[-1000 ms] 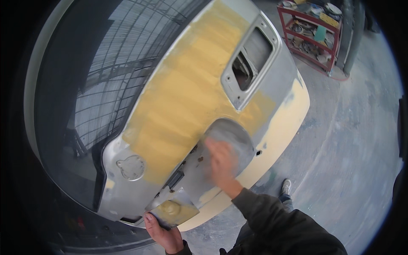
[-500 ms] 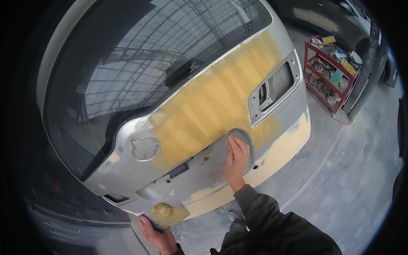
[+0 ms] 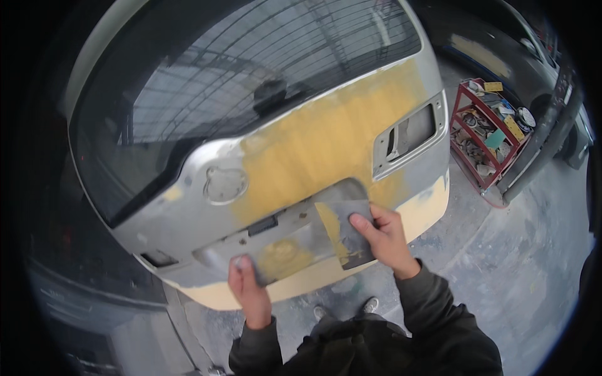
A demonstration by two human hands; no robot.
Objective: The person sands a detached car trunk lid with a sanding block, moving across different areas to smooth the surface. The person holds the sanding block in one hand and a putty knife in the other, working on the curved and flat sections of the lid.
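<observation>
My left hand grips the edge of a thin putty board, its thumb on top. A mound of yellow body filler is smeared on the board. My right hand pinches a flat grey spreader, thumb on its near face. Yellow filler coats the spreader's left side. The spreader and the board are close together, in front of the lower part of a silver car tailgate. A broad yellow filler patch covers the tailgate's middle, below the rear window.
A red tool cart loaded with cans, pads and sheets stands at the right. Beyond it is a dark car with a filler patch. Dark upright tubes stand beside the cart. Grey floor lies around my shoes.
My right hand has left the tailgate's recess and moved down and right, the spreader now visible. My left hand has risen rightward with the board. The view has shifted slightly.
</observation>
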